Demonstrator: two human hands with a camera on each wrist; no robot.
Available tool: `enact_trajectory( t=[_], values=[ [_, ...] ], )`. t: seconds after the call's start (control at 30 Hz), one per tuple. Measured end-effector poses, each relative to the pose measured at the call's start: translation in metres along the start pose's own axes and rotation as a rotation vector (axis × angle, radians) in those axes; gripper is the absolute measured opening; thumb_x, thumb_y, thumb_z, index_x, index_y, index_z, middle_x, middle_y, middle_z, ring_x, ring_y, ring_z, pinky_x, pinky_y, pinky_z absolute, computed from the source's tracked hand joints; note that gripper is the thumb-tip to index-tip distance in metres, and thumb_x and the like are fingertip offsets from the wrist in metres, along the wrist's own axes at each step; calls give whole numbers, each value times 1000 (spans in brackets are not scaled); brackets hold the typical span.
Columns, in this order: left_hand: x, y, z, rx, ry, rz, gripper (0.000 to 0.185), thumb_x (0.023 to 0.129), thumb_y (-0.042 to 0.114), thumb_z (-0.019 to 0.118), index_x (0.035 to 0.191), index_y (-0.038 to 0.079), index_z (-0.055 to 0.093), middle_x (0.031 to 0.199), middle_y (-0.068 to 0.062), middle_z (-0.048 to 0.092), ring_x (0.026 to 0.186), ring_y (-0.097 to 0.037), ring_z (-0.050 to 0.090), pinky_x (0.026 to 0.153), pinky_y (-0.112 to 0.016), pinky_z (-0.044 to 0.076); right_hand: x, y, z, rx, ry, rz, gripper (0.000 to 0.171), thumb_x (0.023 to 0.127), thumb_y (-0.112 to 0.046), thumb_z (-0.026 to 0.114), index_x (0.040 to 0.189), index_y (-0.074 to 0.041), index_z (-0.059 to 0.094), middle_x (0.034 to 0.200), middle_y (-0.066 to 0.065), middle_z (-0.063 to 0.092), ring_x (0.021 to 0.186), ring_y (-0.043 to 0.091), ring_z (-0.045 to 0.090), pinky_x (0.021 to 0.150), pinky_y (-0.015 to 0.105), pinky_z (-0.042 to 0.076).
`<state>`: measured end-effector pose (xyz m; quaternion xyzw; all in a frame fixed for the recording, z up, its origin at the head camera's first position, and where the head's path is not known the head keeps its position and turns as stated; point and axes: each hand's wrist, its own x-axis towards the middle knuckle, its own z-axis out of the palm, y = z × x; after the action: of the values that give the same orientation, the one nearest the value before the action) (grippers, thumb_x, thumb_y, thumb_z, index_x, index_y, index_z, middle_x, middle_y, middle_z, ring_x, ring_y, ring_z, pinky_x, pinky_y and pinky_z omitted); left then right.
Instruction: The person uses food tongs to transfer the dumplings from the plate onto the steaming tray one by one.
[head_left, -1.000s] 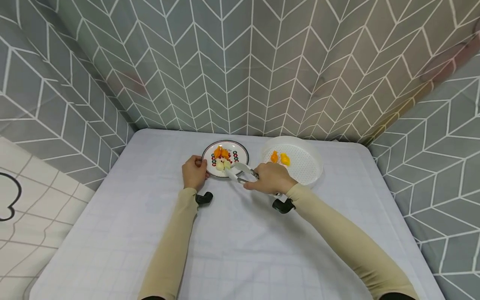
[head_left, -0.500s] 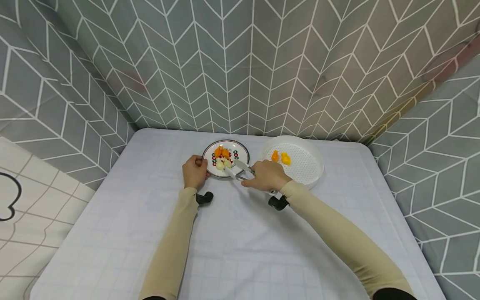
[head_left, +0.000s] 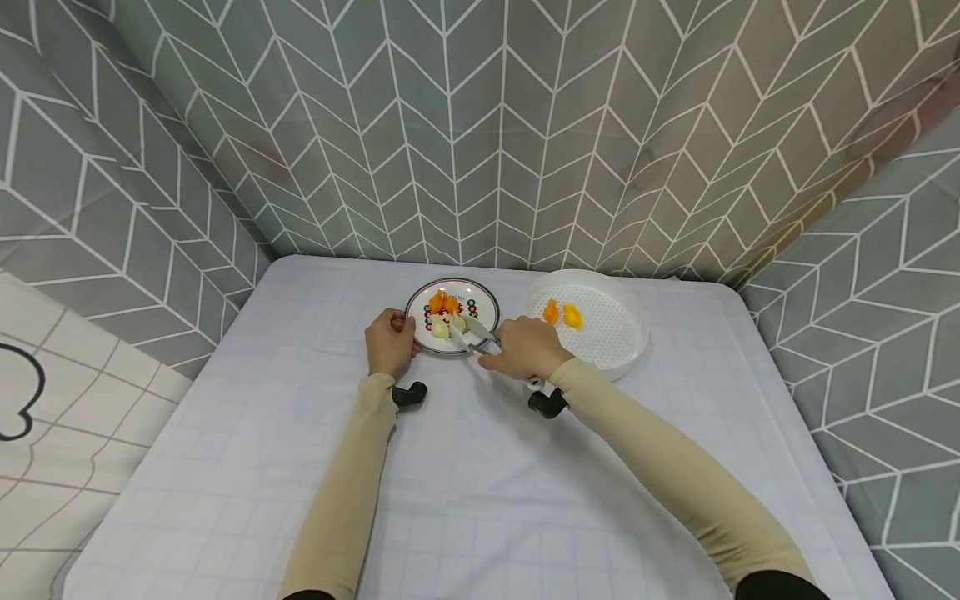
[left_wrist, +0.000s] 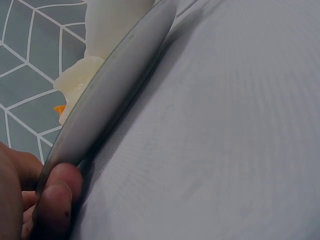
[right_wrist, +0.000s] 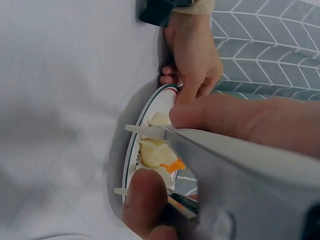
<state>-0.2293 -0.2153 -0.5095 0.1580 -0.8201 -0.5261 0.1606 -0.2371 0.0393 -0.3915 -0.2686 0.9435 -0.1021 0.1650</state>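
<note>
My left hand (head_left: 390, 343) pinches the left rim of a round white plate (head_left: 416, 321) with a dark edge and printed pattern. In the left wrist view, the fingers (left_wrist: 60, 190) hold the plate's edge. Pale yellow lumps (head_left: 440, 328) lie on the plate's near half, with orange pieces (head_left: 442, 302) behind them; what they are, I cannot tell. My right hand (head_left: 528, 346) grips metal tongs (head_left: 491, 337) with whitish tips. Those tips are spread over the plate, and in the right wrist view a pale lump (right_wrist: 155, 152) shows between them. Whether they touch it, I cannot tell.
Right of the plate stands a round white tray (head_left: 626, 329) with a textured floor and raised wall, partly behind the right hand. An orange piece (head_left: 551, 312) and a yellow piece (head_left: 573, 316) lie in it. A white cloth (head_left: 465, 500) covers the table; patterned curtains (head_left: 480, 150) hang behind.
My right hand has moved a little to the left with the tongs, whose tips are now farther over the pale lumps. The left hand stays at the plate's rim.
</note>
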Motion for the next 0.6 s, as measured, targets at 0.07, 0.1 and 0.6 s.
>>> enact_trajectory(
  t=[0.07,0.1,0.6],
  values=[
    [0,-1,1,0,-1,-2,27,107,15,62,125,-5,64,94,-18,70,52,-12,65,47,-21,57,-1,3,-2,25,-5,0,42,94,-53,73,84,-13,72,69,0,56,67,20,58,54,30,41],
    [0,-1,1,0,-2,-3,27,107,15,63,125,-5,63,94,-18,70,52,-12,65,47,-22,57,-2,5,-3,39,-11,2,41,94,-53,73,87,-13,74,69,-1,56,66,20,58,54,30,41],
    [1,0,1,21,-5,-4,28,107,15,61,127,-5,63,95,-19,71,53,-13,65,47,-22,57,-40,58,-65,126,50,58,45,94,-55,70,113,-16,80,66,-4,57,63,16,55,57,31,40]
  ],
)
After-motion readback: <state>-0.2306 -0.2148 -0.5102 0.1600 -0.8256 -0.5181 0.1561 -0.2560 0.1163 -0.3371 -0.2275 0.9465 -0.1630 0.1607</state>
